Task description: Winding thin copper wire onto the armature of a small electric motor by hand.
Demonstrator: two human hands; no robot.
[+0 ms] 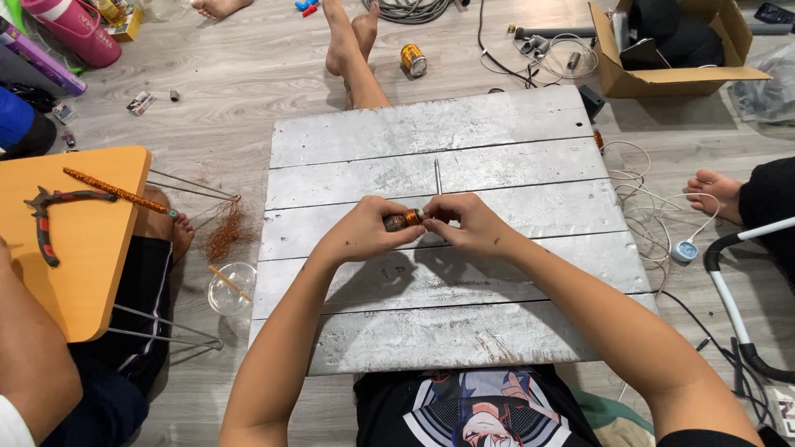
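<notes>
While I sit at the grey plank board (pixel 447 273), my left hand (pixel 364 232) and my right hand (pixel 468 222) meet over its middle, both clamped on a small copper-wound coil (pixel 404 219). My left fingers close around its darker end, and my right thumb and fingertips pinch the bright orange end, so the piece sits between the two hands just above the board. A thin metal rod (pixel 437 176) lies on the planks just beyond my knuckles, pointing away from me.

To my left stands a small orange table (pixel 91 265) with red-handled pliers (pixel 45 217) and a long copper-wrapped stick (pixel 116 191) lying on it. Between that table and my board, a tangle of loose copper wire (pixel 226 232) rests on the floor, near a clear plastic cup (pixel 230 288) with a stick in it. Another person's bare feet (pixel 352 37) rest past the far edge of the board, beside a small can (pixel 412 60). A cardboard box (pixel 675 58) sits at the far right, and white cables (pixel 654 219) trail along the floor on my right.
</notes>
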